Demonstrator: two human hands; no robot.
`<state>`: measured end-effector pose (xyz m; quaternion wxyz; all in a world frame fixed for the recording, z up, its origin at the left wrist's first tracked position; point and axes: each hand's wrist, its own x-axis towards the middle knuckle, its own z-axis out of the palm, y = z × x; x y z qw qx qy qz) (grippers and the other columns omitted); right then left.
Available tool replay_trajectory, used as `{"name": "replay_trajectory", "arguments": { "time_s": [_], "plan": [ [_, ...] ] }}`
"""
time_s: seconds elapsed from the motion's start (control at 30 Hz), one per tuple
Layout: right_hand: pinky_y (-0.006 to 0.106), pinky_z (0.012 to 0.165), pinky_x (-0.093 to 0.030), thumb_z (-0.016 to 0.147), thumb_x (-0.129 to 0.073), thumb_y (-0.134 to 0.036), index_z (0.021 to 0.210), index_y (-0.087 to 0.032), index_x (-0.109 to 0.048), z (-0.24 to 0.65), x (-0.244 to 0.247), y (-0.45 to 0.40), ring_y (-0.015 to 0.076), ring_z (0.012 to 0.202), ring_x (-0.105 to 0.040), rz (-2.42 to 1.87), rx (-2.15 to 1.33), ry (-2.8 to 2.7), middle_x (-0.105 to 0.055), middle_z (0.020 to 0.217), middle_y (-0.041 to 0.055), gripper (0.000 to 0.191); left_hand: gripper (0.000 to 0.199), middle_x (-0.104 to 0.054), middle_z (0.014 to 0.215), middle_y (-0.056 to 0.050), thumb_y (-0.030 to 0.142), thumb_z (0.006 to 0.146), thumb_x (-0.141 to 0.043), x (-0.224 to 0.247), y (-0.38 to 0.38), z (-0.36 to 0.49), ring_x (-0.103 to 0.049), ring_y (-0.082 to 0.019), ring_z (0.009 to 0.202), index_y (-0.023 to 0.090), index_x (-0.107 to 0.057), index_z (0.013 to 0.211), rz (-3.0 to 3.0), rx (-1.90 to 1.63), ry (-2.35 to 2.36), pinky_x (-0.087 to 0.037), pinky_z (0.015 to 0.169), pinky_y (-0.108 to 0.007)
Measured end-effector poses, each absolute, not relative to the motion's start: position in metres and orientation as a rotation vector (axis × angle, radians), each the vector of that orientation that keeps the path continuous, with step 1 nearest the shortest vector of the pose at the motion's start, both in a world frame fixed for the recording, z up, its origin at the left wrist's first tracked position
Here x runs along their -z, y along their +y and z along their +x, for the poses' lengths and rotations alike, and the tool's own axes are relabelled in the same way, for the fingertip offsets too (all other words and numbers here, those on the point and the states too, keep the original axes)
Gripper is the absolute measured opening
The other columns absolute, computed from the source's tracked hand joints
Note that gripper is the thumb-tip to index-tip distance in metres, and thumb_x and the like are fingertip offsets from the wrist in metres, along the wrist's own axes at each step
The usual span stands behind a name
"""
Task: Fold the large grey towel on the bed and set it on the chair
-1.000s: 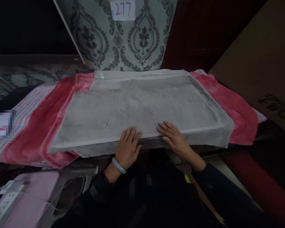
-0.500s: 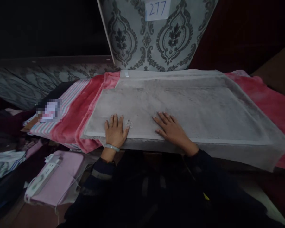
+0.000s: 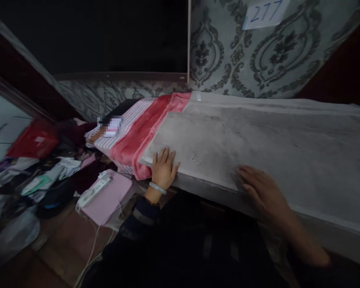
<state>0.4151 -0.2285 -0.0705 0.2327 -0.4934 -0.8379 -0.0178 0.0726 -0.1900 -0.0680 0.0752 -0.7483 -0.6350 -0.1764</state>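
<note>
A grey plush cloth [image 3: 216, 136] with pale edges lies spread over a long surface, its front part hanging down. My left hand [image 3: 164, 168], with a bracelet at the wrist, lies flat near the cloth's front left corner, fingers spread and holding nothing. Farther right, my right hand [image 3: 262, 188] is over the cloth's front edge, fingers stretched out and a little blurred, with nothing in it. Under and left of the grey cloth is a red blanket [image 3: 141, 134], on top of a striped cloth [image 3: 132, 120].
A pink stool [image 3: 117, 196] bears a white power strip [image 3: 94, 192] with cables hanging down. Heaped clothes [image 3: 54, 180] and a red bag [image 3: 34, 140] are at the left. Behind the surface are a dark screen [image 3: 108, 36] and a wall sheet marked 277 [image 3: 265, 14].
The view has turned left, showing more of the clothes and the red bag. My right hand has slid right along the cloth, away from my left hand, which stays flat near the left corner.
</note>
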Motion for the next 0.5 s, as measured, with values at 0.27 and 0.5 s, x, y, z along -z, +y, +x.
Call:
{"name": "replay_trajectory", "arguments": {
  "time_s": [0.27,0.5],
  "plan": [
    [0.062,0.11,-0.035,0.102,-0.02,-0.054,0.152,-0.023,-0.045,0.391,0.083,-0.188,0.0364,0.146,-0.033,-1.59,0.19,-2.335,-0.042,0.157,0.0109,0.064,0.049,-0.05,0.152,-0.015,0.036,0.099,-0.04,0.075,-0.174,0.01,-0.039,-0.033,0.145,0.017,-0.055,0.141,-1.856,0.615,-2.219,-0.029,0.118,-0.06],
    [0.058,0.114,-0.033,0.102,-0.018,-0.054,0.153,-0.025,-0.044,0.392,0.096,-0.197,0.0335,0.148,-0.03,-1.597,0.239,-2.35,-0.04,0.159,0.0073,0.064,0.043,-0.057,0.144,-0.016,0.041,0.095,-0.045,0.094,-0.172,-0.03,-0.047,-0.033,0.138,0.017,-0.063,0.124,-1.87,0.982,-2.189,-0.038,0.114,-0.057]
  ]
}}
